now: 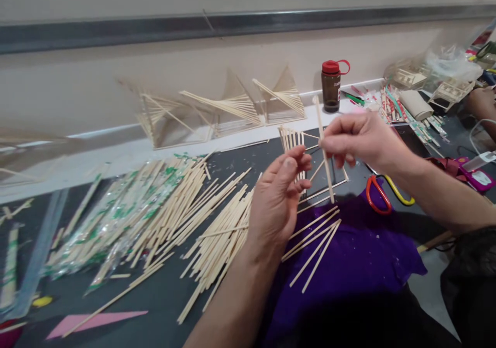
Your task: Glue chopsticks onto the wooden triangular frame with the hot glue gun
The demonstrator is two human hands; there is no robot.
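My right hand [351, 139] pinches a wooden chopstick [328, 175] between thumb and fingers, holding it nearly upright above the table. Just left of it is my left hand [281, 193], fingers curled and thumb bent in against them; whatever it may hold is too small to make out. Behind both hands lies a partly built frame of chopsticks [285, 139], some of it hidden by them. A few loose chopsticks [315, 234] rest on a purple cloth [360, 255] in front. To the left of my left wrist spreads a pile of bare chopsticks [228, 234].
Chopsticks in clear wrappers with green print [116, 219] lie at left, near a clear ruler [39, 250] and pink paper [93, 323]. Twisted stick structures [228, 105] stand along the wall. A red-lidded bottle [331, 90] and red-and-yellow scissors [380, 195] are at right. Another person's hand [480, 108] shows far right.
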